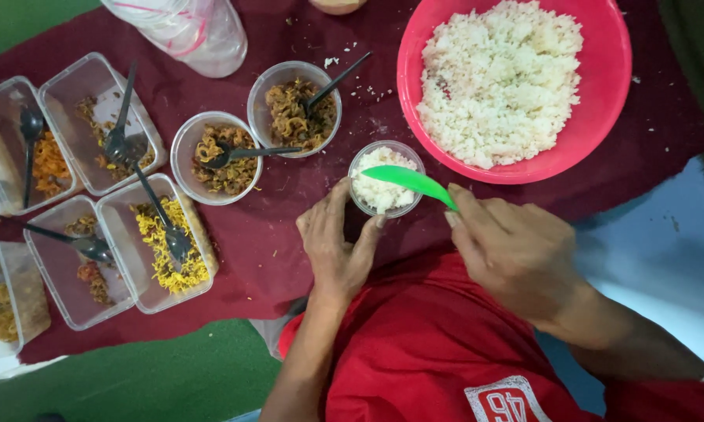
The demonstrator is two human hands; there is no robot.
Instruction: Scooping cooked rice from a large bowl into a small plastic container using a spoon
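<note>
Right hand point(516, 254) pinches green spatula point(409, 182) over rice cup point(385, 180); left hand point(338, 242) clasps that cup.

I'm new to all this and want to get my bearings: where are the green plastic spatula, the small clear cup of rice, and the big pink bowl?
Green plastic spatula point(403, 179), head view, middle of blade.
Small clear cup of rice point(357, 164), head view, left rim.
Big pink bowl point(606, 109), head view, bare right wall.
</note>
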